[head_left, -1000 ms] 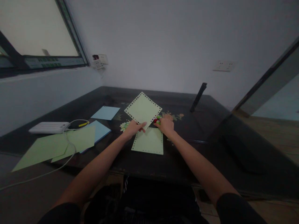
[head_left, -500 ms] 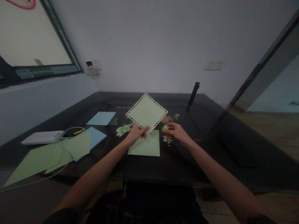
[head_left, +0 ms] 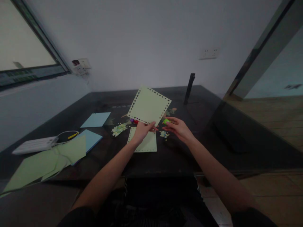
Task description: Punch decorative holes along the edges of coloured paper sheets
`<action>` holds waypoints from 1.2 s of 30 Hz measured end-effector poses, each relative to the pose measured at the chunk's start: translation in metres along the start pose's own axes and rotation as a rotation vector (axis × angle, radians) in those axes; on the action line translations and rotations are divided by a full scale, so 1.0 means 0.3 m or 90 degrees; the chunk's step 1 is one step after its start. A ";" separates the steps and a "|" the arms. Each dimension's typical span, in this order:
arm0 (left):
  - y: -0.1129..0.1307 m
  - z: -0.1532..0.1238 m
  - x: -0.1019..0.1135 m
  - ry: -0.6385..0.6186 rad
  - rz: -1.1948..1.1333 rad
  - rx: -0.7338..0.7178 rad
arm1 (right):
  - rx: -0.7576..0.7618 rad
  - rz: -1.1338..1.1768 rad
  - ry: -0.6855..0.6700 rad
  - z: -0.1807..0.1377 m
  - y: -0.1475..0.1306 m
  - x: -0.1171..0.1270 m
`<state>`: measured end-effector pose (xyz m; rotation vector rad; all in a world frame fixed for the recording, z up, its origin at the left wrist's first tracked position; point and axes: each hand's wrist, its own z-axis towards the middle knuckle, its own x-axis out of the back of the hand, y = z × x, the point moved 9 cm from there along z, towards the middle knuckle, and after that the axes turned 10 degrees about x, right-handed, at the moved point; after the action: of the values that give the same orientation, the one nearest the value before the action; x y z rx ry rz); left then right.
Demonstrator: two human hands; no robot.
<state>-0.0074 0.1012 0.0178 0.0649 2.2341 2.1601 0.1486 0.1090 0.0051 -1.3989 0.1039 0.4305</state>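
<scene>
My left hand [head_left: 143, 131] grips the lower corner of a pale green sheet of paper [head_left: 149, 105], held up and tilted above the table. Small shaped holes line the sheet's edges. My right hand [head_left: 179, 128] is closed on a small bright green paper punch [head_left: 166, 121], just right of the sheet's lower corner. Under my left hand lies a second pale green sheet [head_left: 148, 145] with holes along its border, partly covered. Purple and red pieces, perhaps other punches [head_left: 134, 121], show behind the raised sheet. Punched paper bits lie in a larger pile [head_left: 119, 129] at left and a smaller pile [head_left: 164, 135] below the punch.
To the left are a light blue sheet [head_left: 96, 120], more blue paper [head_left: 92, 139], large green sheets [head_left: 40, 162] and a white power strip [head_left: 35, 145] with a cable. A black stick-like object [head_left: 189, 89] stands at the back right of the dark table.
The view has shifted, so the table things appear a little further left. The held sheet has turned slightly, its lower corner now nearer the punch. Purple and red pieces now show beneath it.
</scene>
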 end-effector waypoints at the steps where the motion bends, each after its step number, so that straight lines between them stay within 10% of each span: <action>1: 0.001 0.000 0.008 0.005 0.007 -0.005 | -0.006 -0.009 -0.001 -0.001 0.004 -0.002; 36: 0.005 0.000 -0.030 -0.021 0.126 -0.038 | 0.005 -0.077 0.006 -0.011 -0.005 -0.018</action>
<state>0.0016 0.1007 0.0192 0.3301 2.2302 2.3005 0.1447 0.1045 0.0077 -1.3914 0.0283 0.3236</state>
